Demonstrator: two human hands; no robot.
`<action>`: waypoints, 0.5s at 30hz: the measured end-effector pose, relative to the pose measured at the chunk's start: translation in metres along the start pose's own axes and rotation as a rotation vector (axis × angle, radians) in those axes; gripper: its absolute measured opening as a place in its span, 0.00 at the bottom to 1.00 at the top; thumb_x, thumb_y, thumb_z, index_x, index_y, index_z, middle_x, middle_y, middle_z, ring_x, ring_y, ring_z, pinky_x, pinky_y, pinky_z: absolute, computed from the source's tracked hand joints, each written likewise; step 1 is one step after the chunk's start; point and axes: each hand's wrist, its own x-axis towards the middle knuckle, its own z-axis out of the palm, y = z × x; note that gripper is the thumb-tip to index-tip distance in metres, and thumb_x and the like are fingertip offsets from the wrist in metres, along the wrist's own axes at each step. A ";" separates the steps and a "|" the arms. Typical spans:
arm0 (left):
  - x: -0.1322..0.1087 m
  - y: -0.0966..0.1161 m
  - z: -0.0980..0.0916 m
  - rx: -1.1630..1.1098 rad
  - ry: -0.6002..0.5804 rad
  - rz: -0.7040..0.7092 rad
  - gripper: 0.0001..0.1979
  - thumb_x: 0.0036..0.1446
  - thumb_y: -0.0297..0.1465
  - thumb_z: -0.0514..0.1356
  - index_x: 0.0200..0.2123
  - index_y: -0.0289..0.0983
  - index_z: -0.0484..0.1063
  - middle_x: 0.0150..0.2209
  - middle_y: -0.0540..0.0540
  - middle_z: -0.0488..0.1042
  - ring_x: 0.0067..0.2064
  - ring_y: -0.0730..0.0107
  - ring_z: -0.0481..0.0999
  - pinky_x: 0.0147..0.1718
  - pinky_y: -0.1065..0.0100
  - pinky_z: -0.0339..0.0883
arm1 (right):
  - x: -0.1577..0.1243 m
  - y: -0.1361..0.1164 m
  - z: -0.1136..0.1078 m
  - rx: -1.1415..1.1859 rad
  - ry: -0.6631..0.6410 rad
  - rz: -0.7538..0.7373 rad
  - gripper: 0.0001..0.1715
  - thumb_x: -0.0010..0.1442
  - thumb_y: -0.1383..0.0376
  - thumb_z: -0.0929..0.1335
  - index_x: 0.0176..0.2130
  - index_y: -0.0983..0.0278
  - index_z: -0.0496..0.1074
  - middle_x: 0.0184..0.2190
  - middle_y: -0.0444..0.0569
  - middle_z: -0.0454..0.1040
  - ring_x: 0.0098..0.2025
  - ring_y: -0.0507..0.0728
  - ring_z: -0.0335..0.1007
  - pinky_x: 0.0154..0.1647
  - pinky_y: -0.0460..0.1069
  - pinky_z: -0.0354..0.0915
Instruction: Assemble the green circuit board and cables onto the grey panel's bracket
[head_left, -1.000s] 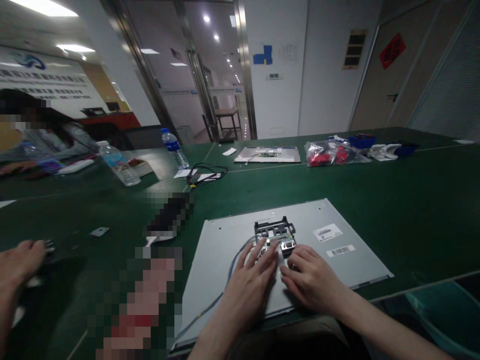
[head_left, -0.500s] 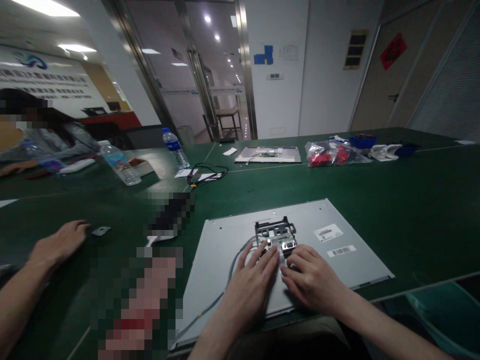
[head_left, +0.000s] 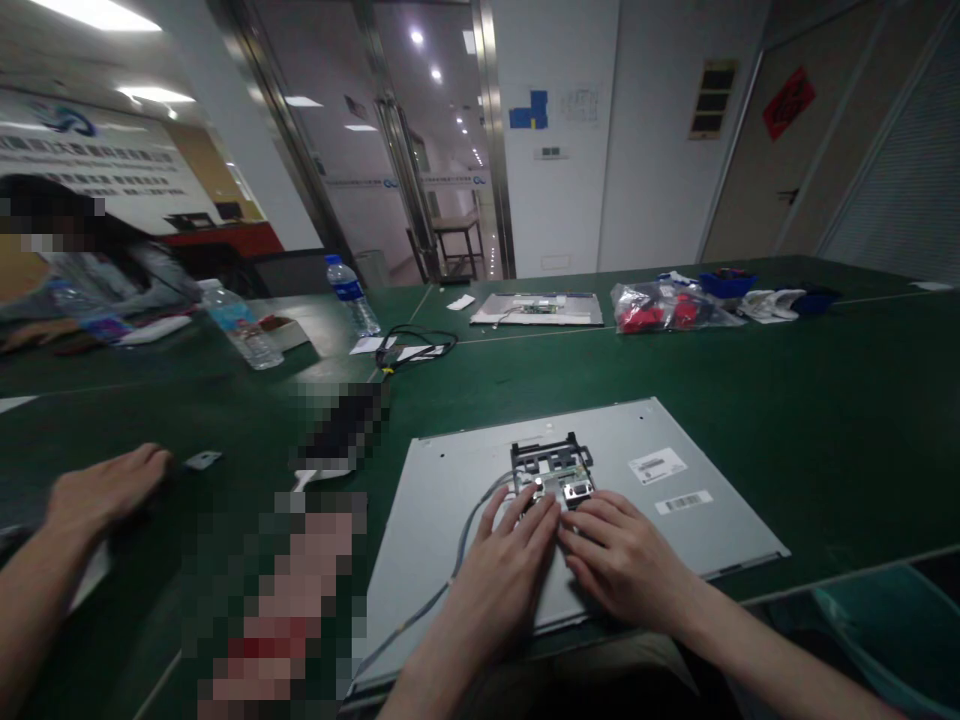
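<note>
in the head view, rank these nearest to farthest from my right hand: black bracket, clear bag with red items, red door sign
1. Black bracket: on the panel, just beyond your right hand.
2. Clear bag with red items: across the table.
3. Red door sign: right background.

The more curled fingers of the right hand (head_left: 630, 560) have been straightened, and its fingertips have been brought in toward the left hand (head_left: 510, 560), so that the gap between the two, by the connector board (head_left: 577, 490), has been narrowed. At the left, a co-worker's hand (head_left: 105, 490) has been carried forward to near a small metal plate (head_left: 204, 460) and then drawn back slightly, and a pale item (head_left: 91, 577) has been exposed beside its forearm (head_left: 49, 590)
</note>
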 end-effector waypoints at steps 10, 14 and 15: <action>0.001 0.001 -0.003 0.002 0.015 0.010 0.22 0.64 0.29 0.50 0.60 0.37 0.63 0.61 0.47 0.67 0.63 0.62 0.60 0.64 0.56 0.44 | 0.000 0.000 0.001 0.008 -0.023 0.017 0.15 0.62 0.67 0.65 0.50 0.64 0.71 0.44 0.51 0.77 0.47 0.58 0.69 0.57 0.56 0.60; 0.001 0.002 -0.004 -0.003 0.019 0.010 0.22 0.63 0.29 0.51 0.61 0.37 0.63 0.61 0.46 0.67 0.63 0.62 0.60 0.64 0.57 0.44 | 0.000 0.000 0.000 0.015 -0.058 0.036 0.18 0.62 0.67 0.65 0.52 0.65 0.69 0.44 0.52 0.76 0.49 0.59 0.68 0.58 0.57 0.60; 0.001 0.002 -0.004 -0.006 0.022 0.011 0.22 0.63 0.29 0.50 0.61 0.38 0.62 0.60 0.46 0.67 0.63 0.62 0.60 0.64 0.56 0.44 | 0.000 -0.001 0.000 0.014 -0.063 0.039 0.18 0.62 0.66 0.65 0.52 0.65 0.69 0.44 0.52 0.76 0.49 0.59 0.67 0.58 0.57 0.60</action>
